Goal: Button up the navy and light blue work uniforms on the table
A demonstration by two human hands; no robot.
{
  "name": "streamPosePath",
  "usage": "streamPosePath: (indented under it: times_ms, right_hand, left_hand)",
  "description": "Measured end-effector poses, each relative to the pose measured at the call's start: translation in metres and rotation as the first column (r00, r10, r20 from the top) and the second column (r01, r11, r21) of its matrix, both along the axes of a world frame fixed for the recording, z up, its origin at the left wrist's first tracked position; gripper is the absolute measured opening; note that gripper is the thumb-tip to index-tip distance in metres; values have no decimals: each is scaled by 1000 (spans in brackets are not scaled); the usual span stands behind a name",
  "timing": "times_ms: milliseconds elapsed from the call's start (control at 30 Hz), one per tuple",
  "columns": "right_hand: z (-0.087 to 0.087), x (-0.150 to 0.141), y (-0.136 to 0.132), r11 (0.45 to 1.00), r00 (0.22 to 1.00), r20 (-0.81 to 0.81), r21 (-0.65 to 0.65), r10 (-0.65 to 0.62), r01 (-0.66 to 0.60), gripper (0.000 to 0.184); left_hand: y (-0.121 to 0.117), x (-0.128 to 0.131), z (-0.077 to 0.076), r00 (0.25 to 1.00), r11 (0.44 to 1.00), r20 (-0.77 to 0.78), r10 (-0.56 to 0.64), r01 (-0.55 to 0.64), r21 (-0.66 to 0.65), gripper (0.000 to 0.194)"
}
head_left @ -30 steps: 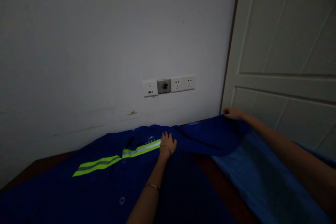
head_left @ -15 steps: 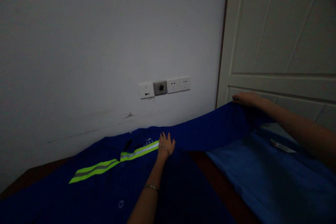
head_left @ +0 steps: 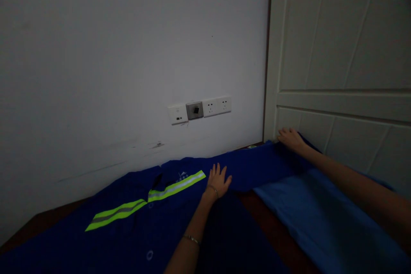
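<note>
A dark blue work jacket [head_left: 128,239] lies spread out, front side up, with a yellow-green reflective stripe [head_left: 177,186] across its chest. My left hand [head_left: 218,180] rests flat on the jacket beside the stripe's right end, near the shoulder, fingers spread. One sleeve [head_left: 253,165] stretches to the right toward the corner. Over the far end of that sleeve lies my right hand [head_left: 290,138], its fingers extended and touching the cloth. Lighter blue fabric [head_left: 298,205] lies below the sleeve, partly under my right arm.
The jacket lies on a dark reddish-brown surface [head_left: 266,218] against a white wall [head_left: 128,51]. Several socket plates [head_left: 217,106] are set in the wall above it. A pale panelled door [head_left: 340,51] stands on the right, close to the sleeve's end.
My right hand has lowered the raised sleeve end onto the surface and its fingers have opened. My left hand has slid right, off the stripe's end.
</note>
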State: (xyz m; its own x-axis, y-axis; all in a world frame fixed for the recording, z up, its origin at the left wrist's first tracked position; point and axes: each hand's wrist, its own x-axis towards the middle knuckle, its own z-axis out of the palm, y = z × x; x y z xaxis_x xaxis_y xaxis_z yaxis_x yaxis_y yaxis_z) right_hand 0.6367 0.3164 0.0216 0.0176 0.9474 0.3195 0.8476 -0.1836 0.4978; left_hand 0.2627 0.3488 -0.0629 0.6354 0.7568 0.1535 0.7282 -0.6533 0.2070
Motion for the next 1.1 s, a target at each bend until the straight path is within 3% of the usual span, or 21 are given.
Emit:
streamPosePath:
  times_ms: [133, 300, 433, 500, 633, 833, 1000, 1100]
  right_hand:
    - [-4, -4, -18, 998, 999, -47, 58, 3, 0, 27]
    - [13, -4, -52, 973, 980, -125, 152, -155, 174, 28]
    - [19, 2, -77, 928, 897, -284, 57, -338, 368, 32]
    - [16, 0, -87, 921, 879, -305, 15, -366, 389, 32]
    - [7, -29, -92, 954, 932, -234, 51, -276, 295, 28]
    - [-8, -136, -76, 1000, 979, -201, 29, 5, 1, 24]
    - [-29, -224, -56, 964, 901, -355, -3, 249, -267, 28]
    - [-42, -265, -47, 925, 820, -458, 12, 343, -380, 39]
  left_hand:
    - [-6, 0, 3, 993, 993, 3, -117, 117, -23, 65]
    - [-11, 1, 1, 983, 983, -53, -177, 174, -53, 62]
    - [-11, 2, -1, 981, 983, -81, -178, 174, -53, 60]
    - [-10, 2, -2, 981, 984, -81, -175, 172, -46, 60]
    - [-7, 0, -2, 980, 982, -62, -187, 184, -42, 57]
    - [-17, 7, -1, 966, 962, -47, -255, 249, -113, 56]
    - [-24, 1, 17, 940, 931, 26, -340, 341, -132, 51]
    - [-16, -32, 34, 970, 966, 26, -241, 243, -90, 46]
